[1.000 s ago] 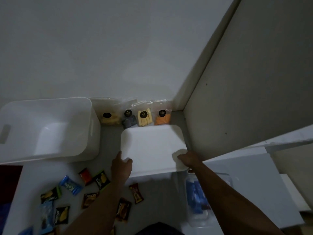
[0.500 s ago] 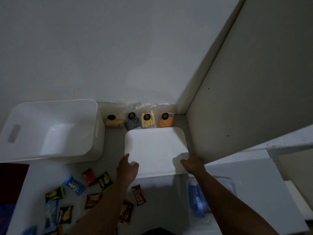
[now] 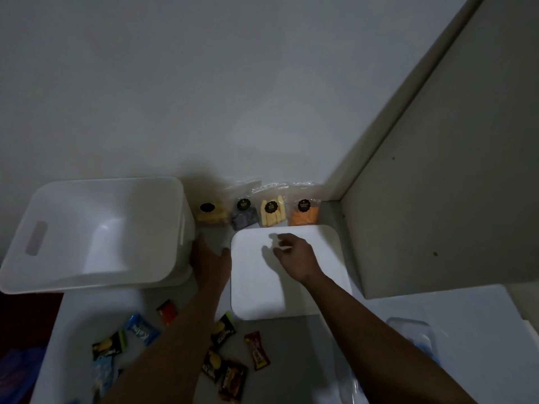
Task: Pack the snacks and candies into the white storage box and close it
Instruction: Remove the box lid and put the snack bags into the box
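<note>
Dim corner, pale wall behind, light grey table [image 3: 87, 310] running up to a grey panel [image 3: 437, 199] at right. Far left on the table: white storage box [image 3: 96, 231], lid off, nothing visible inside, handle slot in its left wall. In front of it, loose wrapped candies scattered on the table: blue candy [image 3: 142, 333], small red candy [image 3: 166, 310], green-black candy [image 3: 108, 345], more dark wrappers near the bottom edge, partly hidden by the forearm. Left hand [image 3: 210, 259] just beside the box's right wall, fingers straight and loosely spread, holding nothing; contact with the box cannot be told. Against the wall behind, a row of four clear snack bags with black round labels: pale yellow snack bag [image 3: 210, 212], dark snack bag [image 3: 243, 215], yellow stick snack bag [image 3: 271, 212], orange snack bag [image 3: 303, 212]. White lid [image 3: 320, 287] lies flat on the table in front of the bags, apart from the box. Right hand [image 3: 294, 256] hovers over the lid's far half, fingers relaxed and slightly bent, gripping nothing, casting a shadow on the lid. Brown candy [image 3: 256, 349] sits near the lid's front edge. Bottom right: clear plastic container [image 3: 414, 330] with something blue inside, blurred.
</note>
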Tool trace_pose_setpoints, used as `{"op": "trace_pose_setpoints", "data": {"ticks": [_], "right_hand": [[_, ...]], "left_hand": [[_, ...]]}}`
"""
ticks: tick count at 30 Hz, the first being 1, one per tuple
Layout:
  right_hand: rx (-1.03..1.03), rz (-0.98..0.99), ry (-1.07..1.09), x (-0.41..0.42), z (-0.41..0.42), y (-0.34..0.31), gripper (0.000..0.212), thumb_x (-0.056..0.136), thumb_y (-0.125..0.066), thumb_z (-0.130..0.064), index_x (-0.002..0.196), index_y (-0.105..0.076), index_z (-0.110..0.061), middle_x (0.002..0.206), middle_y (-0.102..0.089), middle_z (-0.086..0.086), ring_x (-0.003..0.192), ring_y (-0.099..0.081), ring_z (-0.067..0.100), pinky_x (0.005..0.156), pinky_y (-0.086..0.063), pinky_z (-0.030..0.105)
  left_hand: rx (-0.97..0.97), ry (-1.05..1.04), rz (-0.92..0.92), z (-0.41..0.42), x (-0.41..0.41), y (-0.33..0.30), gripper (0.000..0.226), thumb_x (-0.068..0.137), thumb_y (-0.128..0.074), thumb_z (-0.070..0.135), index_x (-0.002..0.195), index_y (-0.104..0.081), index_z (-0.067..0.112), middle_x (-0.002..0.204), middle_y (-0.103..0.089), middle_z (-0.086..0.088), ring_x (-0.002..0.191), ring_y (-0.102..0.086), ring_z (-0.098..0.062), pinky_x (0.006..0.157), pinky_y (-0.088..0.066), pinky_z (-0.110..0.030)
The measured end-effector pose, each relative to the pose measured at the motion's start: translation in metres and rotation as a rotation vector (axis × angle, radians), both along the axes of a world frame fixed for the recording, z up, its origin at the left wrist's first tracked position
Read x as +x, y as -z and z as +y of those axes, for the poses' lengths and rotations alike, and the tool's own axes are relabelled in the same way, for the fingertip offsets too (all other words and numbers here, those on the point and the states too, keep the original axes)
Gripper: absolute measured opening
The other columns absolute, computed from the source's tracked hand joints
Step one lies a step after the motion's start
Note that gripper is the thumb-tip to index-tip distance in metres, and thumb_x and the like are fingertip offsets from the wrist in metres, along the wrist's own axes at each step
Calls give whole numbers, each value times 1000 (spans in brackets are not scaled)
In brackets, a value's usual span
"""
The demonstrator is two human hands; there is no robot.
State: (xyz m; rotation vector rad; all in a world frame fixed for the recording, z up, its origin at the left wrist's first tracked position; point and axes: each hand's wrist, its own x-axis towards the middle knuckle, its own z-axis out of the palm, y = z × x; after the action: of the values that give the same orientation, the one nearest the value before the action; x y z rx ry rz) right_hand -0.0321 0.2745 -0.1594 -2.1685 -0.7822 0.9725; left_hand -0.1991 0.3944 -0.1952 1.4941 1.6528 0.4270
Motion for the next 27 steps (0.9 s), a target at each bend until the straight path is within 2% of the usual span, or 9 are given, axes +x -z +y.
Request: {"op": "trace_pose_setpoints", "data": {"ticks": [4,9,12,14,16,19,22,25,27], "right_hand": [[57,70,-118,-16,58,4,41,94,-67,-23,135,-65,-21,120,-73,7,107,-67,21,97,-52,31],[-50,91,-302,-24,102,31,57,94,-66,-32,148,-48,-26,132,-67,8,115,-65,27,97,-51,32],[21,-42,-117,-24,111,38,39,94,-62,-29,133,-58,-29,120,-72,3,105,-68,26,82,-50,29],[45,-134,88,-24,114,42,27,94,-60,-34,121,-63,-29,112,-75,1,100,-70,26,77,-50,29],[41,-157,228,-26,116,43,27,93,-62,-42,118,-63,-31,111,-75,-2,101,-70,26,81,-52,31],[54,-157,331,-26,118,41,38,91,-67,-41,127,-59,-29,115,-74,0,107,-69,26,86,-51,32],[52,-106,413,-22,121,43,64,88,-70,-45,144,-43,-32,115,-75,2,110,-69,28,92,-53,38],[72,-38,428,-15,127,51,90,80,-76,-50,152,-26,-34,107,-76,3,104,-71,25,90,-56,39],[126,17,433,-9,130,55,89,76,-81,-50,147,-29,-34,108,-75,3,100,-71,21,86,-57,37]], "left_hand": [[-68,-73,-71,41,25,14,93,89,-67,22,162,-8,20,162,-28,-16,146,-34,-37,117,-34,-51],[-75,-121,-203,72,45,19,68,89,-61,11,152,-33,9,142,-54,-18,127,-57,-36,105,-49,-47],[-24,-142,-237,83,54,27,80,82,-53,27,156,-26,13,146,-50,-18,133,-50,-39,110,-43,-52],[24,-169,-247,84,59,29,86,84,-56,12,160,-14,13,157,-38,-19,143,-39,-38,118,-33,-51],[33,-211,-224,86,63,27,91,86,-58,1,161,-9,13,163,-27,-15,149,-31,-33,122,-27,-47],[61,-282,-228,92,69,29,87,87,-61,4,160,-13,10,164,-27,-14,150,-30,-31,123,-26,-43],[86,-352,-245,99,77,29,81,88,-60,3,158,-18,4,162,-29,-19,150,-29,-32,123,-24,-42],[86,-390,-185,102,84,33,82,85,-55,14,158,-20,5,156,-36,-26,143,-38,-42,117,-31,-53],[83,-401,-125,106,87,34,85,80,-54,20,158,-22,7,152,-42,-26,136,-44,-45,112,-36,-55]]}}
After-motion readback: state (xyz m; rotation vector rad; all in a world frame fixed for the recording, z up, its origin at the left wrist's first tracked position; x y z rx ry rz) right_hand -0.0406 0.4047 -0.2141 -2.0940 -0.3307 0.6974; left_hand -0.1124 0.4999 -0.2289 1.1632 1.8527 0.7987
